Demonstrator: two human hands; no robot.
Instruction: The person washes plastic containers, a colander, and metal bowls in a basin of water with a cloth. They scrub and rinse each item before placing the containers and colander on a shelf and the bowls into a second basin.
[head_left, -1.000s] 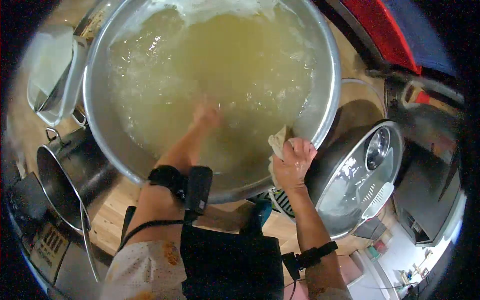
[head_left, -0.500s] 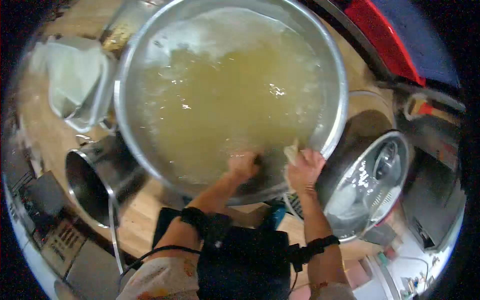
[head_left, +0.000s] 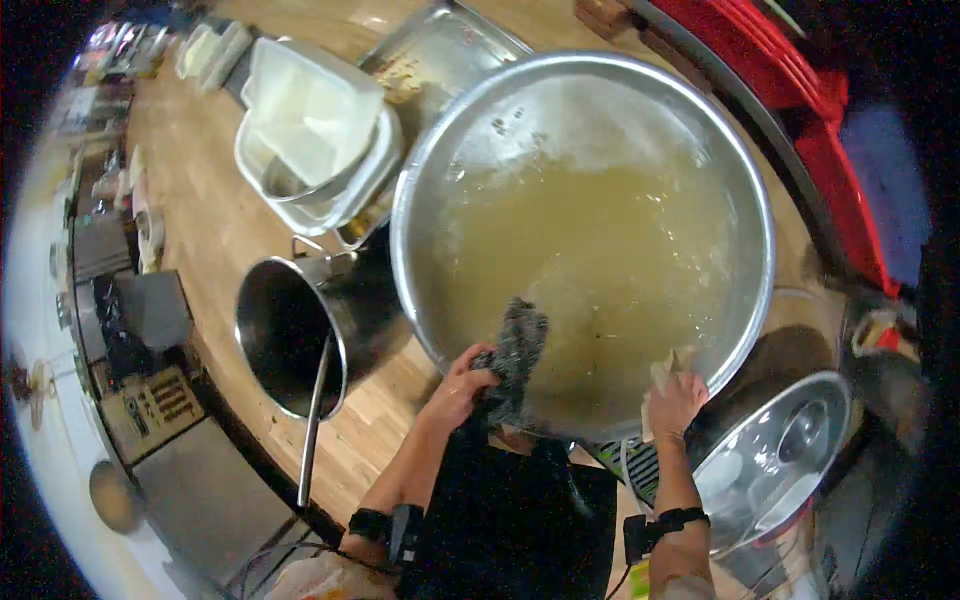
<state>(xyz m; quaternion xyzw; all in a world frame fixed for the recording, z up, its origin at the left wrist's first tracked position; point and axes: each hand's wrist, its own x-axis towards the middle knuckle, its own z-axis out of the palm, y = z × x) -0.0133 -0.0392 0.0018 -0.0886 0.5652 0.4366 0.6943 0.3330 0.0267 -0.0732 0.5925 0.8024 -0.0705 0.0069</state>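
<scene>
The left hand [head_left: 458, 388] is closed around a dark scrubbing cloth [head_left: 512, 352], gripping its lower end at the near rim of the big metal basin [head_left: 425, 180]; the rest of the cloth drapes over the rim and down the inner wall towards the water. It looks limp, soaked and likely slippery, so a bunched fistful holds better than a pinch at one corner. The right hand [head_left: 675, 402] clutches a pale rag [head_left: 668, 368] against the same rim, further right. The basin, on the wooden desk [head_left: 215, 215], holds cloudy yellowish water [head_left: 600, 250]; filled like this it is surely heavy and prone to slosh, best steadied at the rim. Left of it stands a steel pot [head_left: 290, 335] with a ladle [head_left: 312, 420] in it; beyond is a white tub [head_left: 310, 125].
</scene>
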